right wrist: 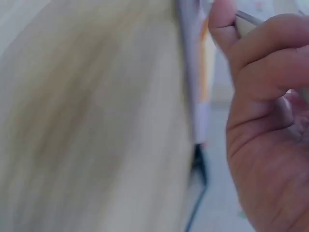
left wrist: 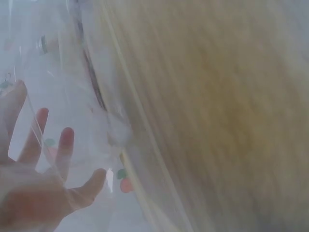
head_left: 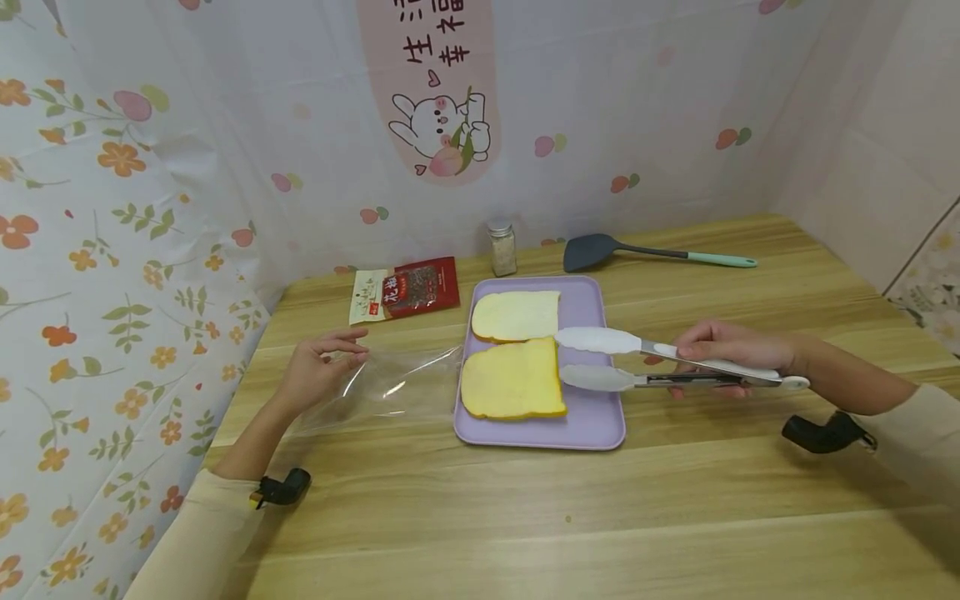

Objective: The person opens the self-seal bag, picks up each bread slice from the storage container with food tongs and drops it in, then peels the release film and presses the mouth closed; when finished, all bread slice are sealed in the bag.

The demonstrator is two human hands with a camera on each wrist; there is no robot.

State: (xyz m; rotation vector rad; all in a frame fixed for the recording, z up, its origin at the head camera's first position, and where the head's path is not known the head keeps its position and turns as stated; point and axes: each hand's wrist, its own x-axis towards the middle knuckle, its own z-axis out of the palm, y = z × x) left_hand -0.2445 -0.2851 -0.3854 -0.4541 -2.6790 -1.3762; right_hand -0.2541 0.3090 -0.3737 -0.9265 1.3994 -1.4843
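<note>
My right hand (head_left: 716, 354) grips a pair of tongs (head_left: 720, 367) with white tips, its curled fingers also showing in the right wrist view. The tong arms stand apart, tips over the purple tray (head_left: 540, 435) at the right edge of a yellow bread slice (head_left: 513, 379). A paler bread slice (head_left: 517, 315) lies behind it on the same tray. On the left, a clear plastic bag (head_left: 408, 383) stretches from my left hand (head_left: 318, 371) to the tray's left rim. In the left wrist view, that hand's fingers are spread behind the see-through film.
A red and cream spice packet (head_left: 405, 289) lies behind the bag. Near the wall stand a small glass shaker (head_left: 502, 248) and, to its right, a dark spatula (head_left: 637, 250) with a mint handle. A printed cloth (head_left: 600, 100) covers the wall behind the wooden table (head_left: 525, 517).
</note>
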